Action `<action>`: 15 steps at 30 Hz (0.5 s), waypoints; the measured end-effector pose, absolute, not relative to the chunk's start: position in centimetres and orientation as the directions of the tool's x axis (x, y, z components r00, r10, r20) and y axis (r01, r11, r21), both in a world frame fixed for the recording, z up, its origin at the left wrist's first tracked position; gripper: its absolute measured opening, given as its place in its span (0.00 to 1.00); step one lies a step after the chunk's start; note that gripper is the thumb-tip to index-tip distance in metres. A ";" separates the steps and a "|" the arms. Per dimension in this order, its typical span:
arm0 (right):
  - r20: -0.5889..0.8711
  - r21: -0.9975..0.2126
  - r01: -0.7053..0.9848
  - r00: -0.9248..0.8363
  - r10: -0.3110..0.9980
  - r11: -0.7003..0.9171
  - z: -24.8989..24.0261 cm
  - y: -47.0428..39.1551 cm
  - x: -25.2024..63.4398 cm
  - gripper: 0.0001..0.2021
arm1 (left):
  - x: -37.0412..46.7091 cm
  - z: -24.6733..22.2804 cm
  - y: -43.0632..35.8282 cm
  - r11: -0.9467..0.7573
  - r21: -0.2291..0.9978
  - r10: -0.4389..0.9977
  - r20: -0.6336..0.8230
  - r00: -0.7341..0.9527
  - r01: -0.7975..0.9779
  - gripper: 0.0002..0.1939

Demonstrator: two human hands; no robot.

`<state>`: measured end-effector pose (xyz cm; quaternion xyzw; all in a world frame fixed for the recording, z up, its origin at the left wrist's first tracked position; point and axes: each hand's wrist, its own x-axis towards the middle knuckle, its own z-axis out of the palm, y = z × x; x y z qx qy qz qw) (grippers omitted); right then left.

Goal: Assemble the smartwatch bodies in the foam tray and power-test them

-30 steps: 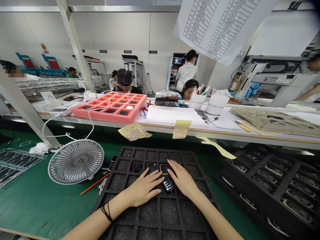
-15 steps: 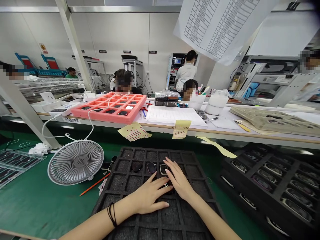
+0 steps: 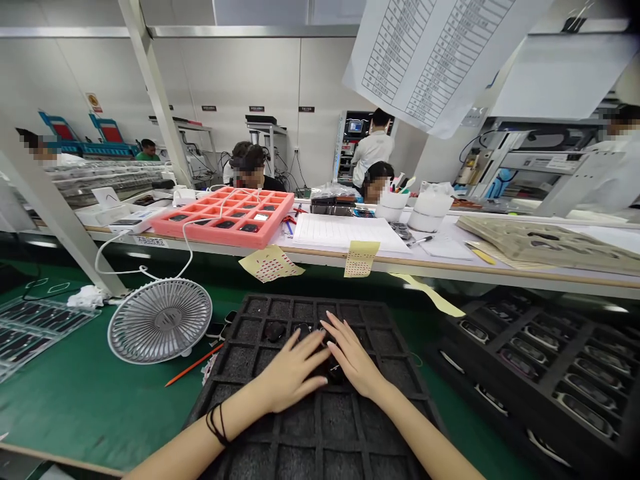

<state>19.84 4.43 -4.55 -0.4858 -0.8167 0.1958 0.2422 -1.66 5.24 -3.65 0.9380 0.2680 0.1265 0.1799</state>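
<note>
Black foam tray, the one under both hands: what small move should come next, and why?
I'd probably draw the left hand slightly away from the right hand: they sit close together over the black foam tray, and the dark device between them is partly covered, so it can't be seen clearly.

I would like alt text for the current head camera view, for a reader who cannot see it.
A person's left hand and right hand, both bare, reach over a compartmented black foam tray holding small dark items. A grey fan is at left; behind, a shelf holds a pink foam tray and papers, with people farther back.
</note>
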 end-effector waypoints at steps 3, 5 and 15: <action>0.188 -0.568 0.700 -0.403 0.896 0.433 -4.6 4.3 19.8 0.22 | -2.6 -5.2 6.8 -0.665 0.363 0.724 0.100 0.682 0.653 0.28; 0.184 -0.572 0.700 -0.397 0.899 0.427 -4.5 4.2 19.7 0.22 | -3.1 -5.8 7.3 -0.624 0.367 0.750 0.032 0.661 0.690 0.28; 0.173 -0.648 0.679 -0.309 0.935 0.344 -4.2 4.4 20.3 0.23 | -3.1 -4.1 -3.4 -0.896 0.270 0.428 0.319 0.846 0.352 0.18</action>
